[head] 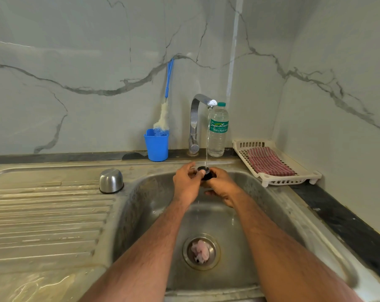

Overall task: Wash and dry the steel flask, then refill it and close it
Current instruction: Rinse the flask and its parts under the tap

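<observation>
**Wet stopper may slip into the sink**

My right hand (219,185) and left hand (188,182) grip the black stopper (204,172) under the tap's stream (207,144). I judge wet fingers could drop it. Steel cap (111,180) rests beside the sink (141,205); flask body unseen.

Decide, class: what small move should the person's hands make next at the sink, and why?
Probably turn the small black stopper under the running stream so every side rinses. Both the left hand and the right hand hold it right where the water lands, and only its top faces the flow.
</observation>
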Demonstrator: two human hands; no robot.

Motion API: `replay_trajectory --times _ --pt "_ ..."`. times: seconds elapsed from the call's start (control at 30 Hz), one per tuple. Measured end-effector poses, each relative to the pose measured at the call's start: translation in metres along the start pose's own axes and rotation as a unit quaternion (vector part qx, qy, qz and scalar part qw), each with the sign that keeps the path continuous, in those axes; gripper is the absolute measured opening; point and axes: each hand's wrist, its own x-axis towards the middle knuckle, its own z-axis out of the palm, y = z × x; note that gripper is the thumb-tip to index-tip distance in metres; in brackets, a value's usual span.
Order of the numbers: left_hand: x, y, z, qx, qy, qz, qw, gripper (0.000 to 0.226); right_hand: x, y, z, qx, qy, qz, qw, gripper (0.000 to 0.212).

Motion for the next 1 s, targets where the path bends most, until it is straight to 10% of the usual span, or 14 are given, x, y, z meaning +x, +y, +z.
replay_trajectory --times 0.57,0.8,1.0 --pt "-0.003 -0.003 -0.010 0.082 -0.045 -0.032 0.995 0.016 0.009 0.000 -0.008 0.174 0.075 0.033 0.981 0.043" --pt "-0.014 0.015 -0.050 0.160 -0.061 -0.029 0.985 0.013 -0.009 -0.002 -0.001 -0.158 0.037 -0.056 0.985 0.054" --pt "-0.033 0.034 -0.101 0.222 -0.069 -0.020 0.972 0.013 -0.026 -0.023 0.010 -0.233 0.060 -0.103 0.965 0.048"
